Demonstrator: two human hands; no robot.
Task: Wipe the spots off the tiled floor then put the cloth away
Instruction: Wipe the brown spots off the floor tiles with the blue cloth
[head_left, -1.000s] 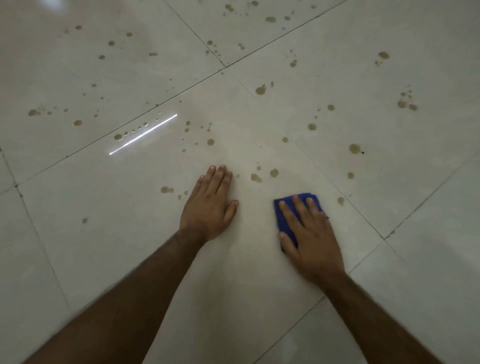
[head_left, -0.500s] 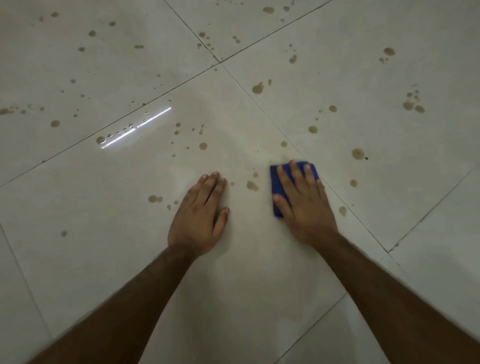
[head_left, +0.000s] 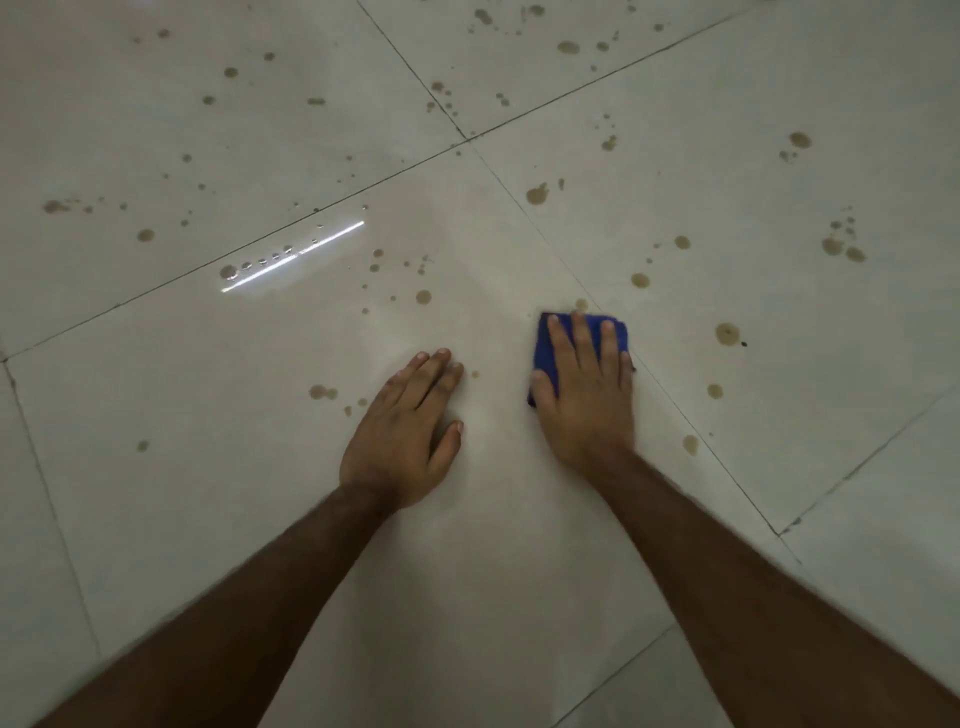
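Since approx. 1 s ago the right hand (head_left: 587, 395) has pushed the cloth (head_left: 545, 343) forward, away from the person, and the 2 spots that lay in front of the left hand (head_left: 402, 436) are mostly gone; only a very small one remains just beside its fingertips.

Right hand: flat, fingers straight and spread, pressing the blue cloth on the floor (head_left: 208, 415); the cloth shows only at the fingertips and at the thumb side. Left hand: also flat, fingers together, resting on the tile just left of the cloth, holding nothing, prob. as support.

The cloth's far edge is touching one more spot (head_left: 582, 304). Beyond the cloth, and to left and right of it, many brown spots (head_left: 727, 332) remain, so I judge the wiping is at an early stage, and putting the cloth away is not yet near.
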